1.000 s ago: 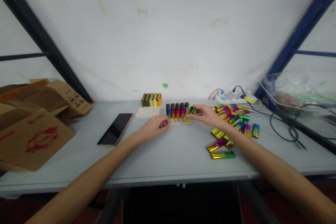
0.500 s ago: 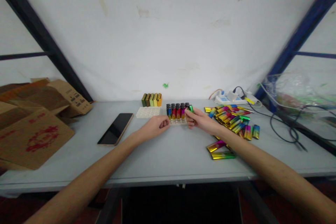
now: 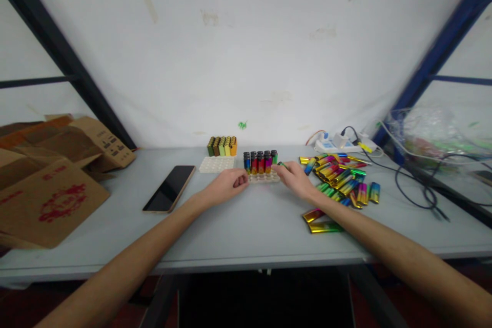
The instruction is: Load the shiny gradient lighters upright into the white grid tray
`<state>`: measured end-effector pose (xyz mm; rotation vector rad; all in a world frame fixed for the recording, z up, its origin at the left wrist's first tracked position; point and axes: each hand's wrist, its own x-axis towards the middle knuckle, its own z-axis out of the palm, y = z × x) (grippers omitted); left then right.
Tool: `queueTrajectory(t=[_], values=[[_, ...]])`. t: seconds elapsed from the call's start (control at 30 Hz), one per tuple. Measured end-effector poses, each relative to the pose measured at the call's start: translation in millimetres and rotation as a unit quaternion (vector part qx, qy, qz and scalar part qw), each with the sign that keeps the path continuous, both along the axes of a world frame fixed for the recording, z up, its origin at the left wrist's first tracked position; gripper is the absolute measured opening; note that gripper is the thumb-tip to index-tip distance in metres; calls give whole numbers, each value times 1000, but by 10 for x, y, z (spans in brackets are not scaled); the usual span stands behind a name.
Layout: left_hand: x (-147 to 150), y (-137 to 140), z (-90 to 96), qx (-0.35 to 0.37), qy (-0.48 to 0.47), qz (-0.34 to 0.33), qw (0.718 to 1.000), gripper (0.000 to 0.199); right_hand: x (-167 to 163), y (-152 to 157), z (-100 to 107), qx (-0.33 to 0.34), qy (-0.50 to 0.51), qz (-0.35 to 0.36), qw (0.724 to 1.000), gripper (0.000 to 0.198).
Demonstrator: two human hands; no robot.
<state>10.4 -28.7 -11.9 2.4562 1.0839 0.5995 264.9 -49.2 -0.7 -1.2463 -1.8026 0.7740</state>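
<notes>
A white holed tray lies in the middle of the table. Upright lighters with black tops and shiny coloured bodies fill its back rows, while front holes show bare. My left hand rests at the tray's left end, fingers curled in; whatever lies inside them is hidden. Beside the right end, my right hand pinches a green lighter, mostly covered by the fingers. To the right of that hand lies a loose pile of shiny multicoloured lighters.
Behind to the left are a second white holed tray and a block of green-to-orange lighters. A phone lies left, near a cardboard box. A power strip, a black cable and clear plastic bags occupy the right.
My right hand has shifted slightly right, and its green lighter sits lower and more hidden. A green lighter standing in the tray's right end now shows. My left hand stays put.
</notes>
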Motion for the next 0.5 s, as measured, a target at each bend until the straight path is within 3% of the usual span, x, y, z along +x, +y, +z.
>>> queueTrajectory(t=[0.23,0.5], values=[[8,-12,15,2,-3,0,1000,9,9,-3,-2,23,-27,0,999,38],[8,-7,13,2,1,0,1000,9,38,38,-11,83,-71,21,994,47]])
